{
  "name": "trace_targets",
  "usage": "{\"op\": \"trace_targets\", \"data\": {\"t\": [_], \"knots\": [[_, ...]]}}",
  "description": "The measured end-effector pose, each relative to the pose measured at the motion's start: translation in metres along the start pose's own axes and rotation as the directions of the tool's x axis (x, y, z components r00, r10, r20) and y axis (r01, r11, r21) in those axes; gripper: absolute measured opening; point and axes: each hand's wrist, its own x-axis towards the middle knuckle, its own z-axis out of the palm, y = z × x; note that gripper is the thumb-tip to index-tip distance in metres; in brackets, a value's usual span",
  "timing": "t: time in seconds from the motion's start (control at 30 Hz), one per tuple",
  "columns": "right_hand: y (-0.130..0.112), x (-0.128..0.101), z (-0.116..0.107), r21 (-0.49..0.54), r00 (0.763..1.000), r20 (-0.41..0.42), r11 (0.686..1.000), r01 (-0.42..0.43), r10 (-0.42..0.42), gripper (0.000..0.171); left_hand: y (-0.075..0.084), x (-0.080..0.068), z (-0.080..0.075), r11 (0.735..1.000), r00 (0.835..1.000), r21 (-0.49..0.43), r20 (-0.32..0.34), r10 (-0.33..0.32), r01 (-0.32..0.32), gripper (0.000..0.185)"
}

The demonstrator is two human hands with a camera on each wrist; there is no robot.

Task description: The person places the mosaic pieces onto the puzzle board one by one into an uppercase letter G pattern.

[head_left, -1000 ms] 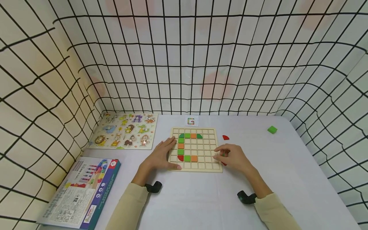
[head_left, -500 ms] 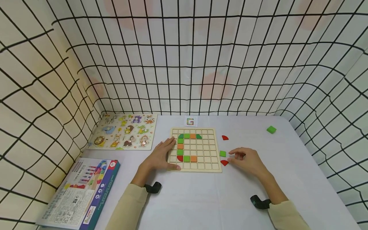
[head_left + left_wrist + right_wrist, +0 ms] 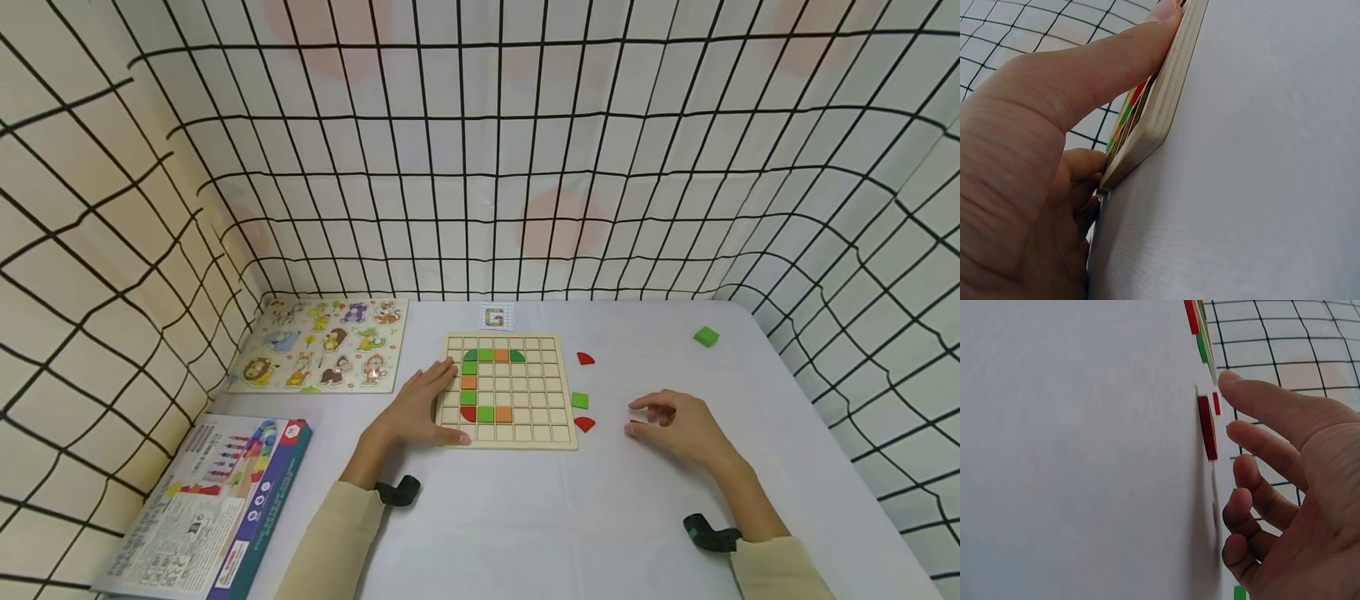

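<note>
Right hand (image 3: pixel 678 429) withdrew from green square (image 3: pixel 580 400); board (image 3: pixel 510 390) lies flat.

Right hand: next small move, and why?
Probably reach left and pick up the green square lying just off the grid board. The right hand hovers empty to its right, the left hand steadies the board's left edge, and the G pattern on the board looks unfinished.
</note>
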Motion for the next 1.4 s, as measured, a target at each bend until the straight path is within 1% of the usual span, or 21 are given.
{"op": "trace_targets", "data": {"t": [0.23, 0.43, 0.6, 0.87, 0.93, 1.17, 1.4], "knots": [[0.004, -0.005, -0.008, -0.018, 0.999, 0.033, 1.0, 0.004, -0.003, 0.039, 0.0, -0.001, -0.001, 1.0, 1.0, -0.007, -0.013, 0.002, -0.002, 0.124], [0.006, -0.005, -0.009, -0.018, 0.998, 0.059, 0.999, 0.03, -0.029, 0.03, 0.0, -0.002, 0.0, 1.0, 1.0, -0.013, -0.014, 0.003, -0.004, 0.124], [0.008, -0.004, -0.006, -0.024, 0.998, 0.054, 0.999, 0.043, -0.041, 0.025, 0.0, -0.002, 0.001, 1.0, 1.0, -0.009, -0.016, 0.006, -0.006, 0.123], [0.009, -0.002, -0.003, -0.044, 0.997, 0.039, 0.997, 0.062, -0.06, 0.027, -0.001, -0.001, 0.001, 1.0, 1.0, -0.009, -0.014, 0.005, -0.005, 0.124], [0.008, -0.001, -0.002, -0.042, 0.998, 0.035, 0.998, 0.052, -0.051, 0.027, 0.0, -0.001, 0.001, 1.0, 1.0, -0.011, -0.012, 0.004, -0.004, 0.123], [-0.003, 0.008, 0.003, -0.012, 0.997, 0.034, 0.997, 0.077, -0.076, 0.025, 0.001, -0.002, 0.0, 1.0, 1.0, -0.013, -0.008, 0.003, -0.003, 0.123], [-0.028, 0.021, 0.013, 0.04, 0.992, 0.049, 0.993, 0.112, -0.114, 0.024, 0.001, -0.002, -0.001, 1.0, 1.0, -0.017, -0.01, 0.001, -0.001, 0.124]]}}
